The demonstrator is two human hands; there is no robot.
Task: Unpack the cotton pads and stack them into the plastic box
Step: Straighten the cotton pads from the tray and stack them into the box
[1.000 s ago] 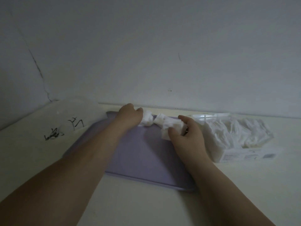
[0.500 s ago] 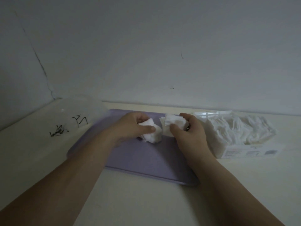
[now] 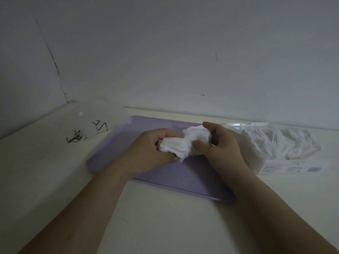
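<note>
Two hands on one bundle, right at the centre of the frame: the left hand [image 3: 152,149] is curled around the lower-left end of a fanned bunch of white square cotton pads [image 3: 183,143], thumb underneath and fingers wrapped over the top, while the right hand [image 3: 220,147] pinches the upper-right end between thumb and forefinger. Both grips are closed on the cotton, neither loose. The bunch runs on a slant, low at the left, rising towards the upper right, and it hangs just above the flat lilac plastic tray [image 3: 174,176] rather than resting on it.

Now the relation that matters. The clear plastic box [image 3: 102,114], a faint, see-through shape with dark scribbled markings, sits at the upper left of the frame, just off the tray's far-left corner. That puts it on the left hand's side, and the left hand looks the nearer of the two. So the bundle's low end already points roughly that way, and squaring the fan first seems wise.

Over at the right of the frame, the crinkled transparent wrapper pack [image 3: 275,143] lies open with plenty of white pads inside, touching the tray's right edge. My read: early going, lots left to shift.
</note>
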